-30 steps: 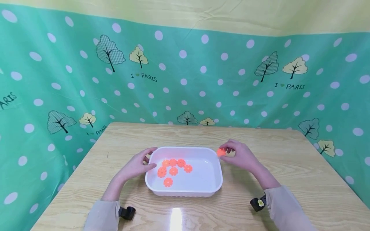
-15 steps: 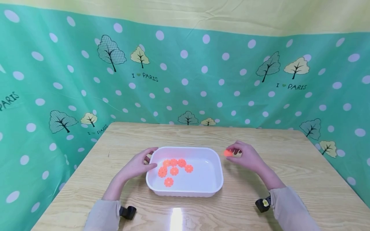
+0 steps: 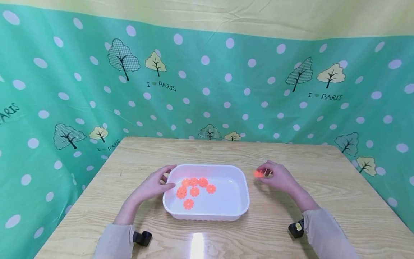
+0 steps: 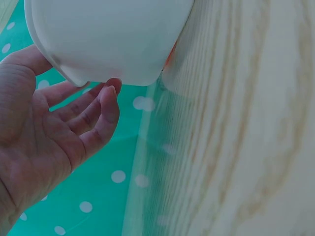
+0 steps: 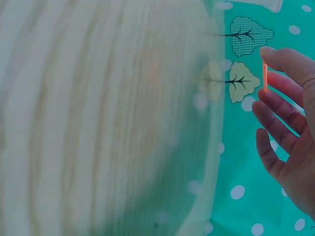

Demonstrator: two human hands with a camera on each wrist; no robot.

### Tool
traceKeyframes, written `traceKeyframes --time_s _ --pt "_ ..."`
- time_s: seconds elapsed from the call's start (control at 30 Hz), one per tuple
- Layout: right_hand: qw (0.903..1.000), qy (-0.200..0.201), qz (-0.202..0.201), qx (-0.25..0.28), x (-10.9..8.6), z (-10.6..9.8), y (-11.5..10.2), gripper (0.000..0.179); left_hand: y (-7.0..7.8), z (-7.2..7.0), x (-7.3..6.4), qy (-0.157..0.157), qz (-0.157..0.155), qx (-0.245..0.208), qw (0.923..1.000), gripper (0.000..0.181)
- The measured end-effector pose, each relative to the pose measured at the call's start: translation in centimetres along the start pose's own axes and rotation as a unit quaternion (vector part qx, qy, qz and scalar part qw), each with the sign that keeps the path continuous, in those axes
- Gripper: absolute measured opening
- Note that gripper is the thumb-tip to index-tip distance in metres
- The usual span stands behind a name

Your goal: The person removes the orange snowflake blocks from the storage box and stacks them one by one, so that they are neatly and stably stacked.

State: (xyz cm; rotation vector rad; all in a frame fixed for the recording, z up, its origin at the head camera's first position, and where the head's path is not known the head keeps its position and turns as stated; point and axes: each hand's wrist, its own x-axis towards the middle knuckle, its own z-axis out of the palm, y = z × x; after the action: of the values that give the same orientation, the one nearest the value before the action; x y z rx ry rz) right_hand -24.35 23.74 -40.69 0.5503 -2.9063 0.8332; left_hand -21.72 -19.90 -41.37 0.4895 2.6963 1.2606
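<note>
A white rectangular plastic basin (image 3: 226,217) stands on the table, with several orange notched discs (image 3: 194,191) lying mostly in its left half. My left hand (image 3: 156,186) grips the basin's left rim, thumb over the edge and fingers outside the wall. In the left wrist view those fingers curl beneath the rim of the basin (image 4: 108,44). To the right of the basin, my right hand (image 3: 279,176) pinches one orange disc (image 3: 258,174) above the table. The right wrist view shows this disc (image 5: 265,77) edge-on between thumb and fingers.
The light wooden table (image 3: 200,151) carries the basin near its middle. A green dotted cloth (image 3: 207,72) with printed trees hangs behind and at both sides. Black wrist cameras (image 3: 296,229) sit at both cuffs.
My right hand has moved right and slightly toward me, from beside the basin's rim, carrying the orange disc. The left hand and basin stay in place.
</note>
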Motion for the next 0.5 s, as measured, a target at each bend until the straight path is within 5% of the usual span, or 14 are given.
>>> traceKeyframes --time_s 0.5 --pt "0.9992 -0.028 0.025 -0.016 -0.18 0.2 0.95 0.032 0.36 0.04 -0.12 0.001 -0.001 0.003 1.0 0.061"
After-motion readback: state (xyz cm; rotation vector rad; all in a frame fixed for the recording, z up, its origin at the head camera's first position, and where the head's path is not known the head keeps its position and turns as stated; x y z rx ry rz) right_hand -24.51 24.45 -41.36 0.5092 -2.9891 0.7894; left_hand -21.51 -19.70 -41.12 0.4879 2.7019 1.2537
